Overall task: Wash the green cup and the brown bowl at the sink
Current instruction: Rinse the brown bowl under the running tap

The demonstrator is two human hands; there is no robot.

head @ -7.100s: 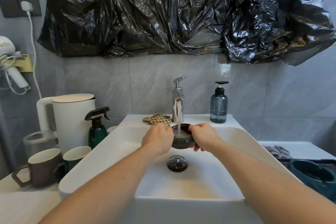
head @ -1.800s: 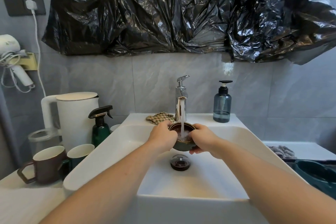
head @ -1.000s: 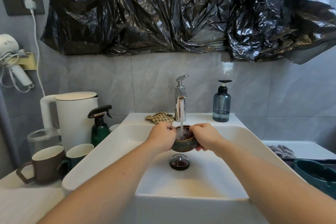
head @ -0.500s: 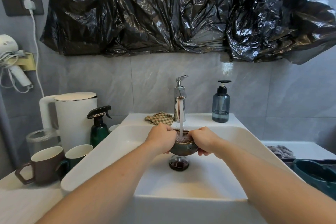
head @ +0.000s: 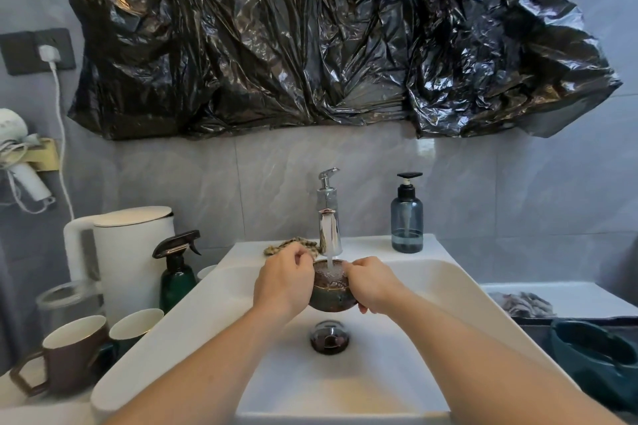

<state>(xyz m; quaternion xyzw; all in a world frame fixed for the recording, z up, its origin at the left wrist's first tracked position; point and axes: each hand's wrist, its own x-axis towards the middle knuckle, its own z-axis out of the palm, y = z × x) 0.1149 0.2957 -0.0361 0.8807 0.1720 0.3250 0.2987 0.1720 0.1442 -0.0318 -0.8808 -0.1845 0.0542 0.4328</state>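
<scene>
Brown bowl point(head: 328, 300) raised closer under the faucet point(head: 329, 228) than 0.5 s ago. Left hand point(head: 281, 283) and right hand point(head: 371, 283) fingers curl round opposite sides, mouth up.

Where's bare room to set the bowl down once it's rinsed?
Free: the sink ledge between faucet and soap bottle, and the basin floor in front of the drain. Crowded: left counter, with kettle, spray bottle, brown mug and green cup.

A white sink point(head: 459, 290) sits on a pale counter point(head: 45, 414). On its back ledge lie a checked cloth point(head: 276, 247) left of the faucet point(head: 329, 228) and a blue soap bottle point(head: 407, 217) at the right corner. On the counter's left stand a white kettle point(head: 134, 252), a spray bottle point(head: 177, 272), a brown mug point(head: 69, 355) and a green cup point(head: 133, 324).
</scene>
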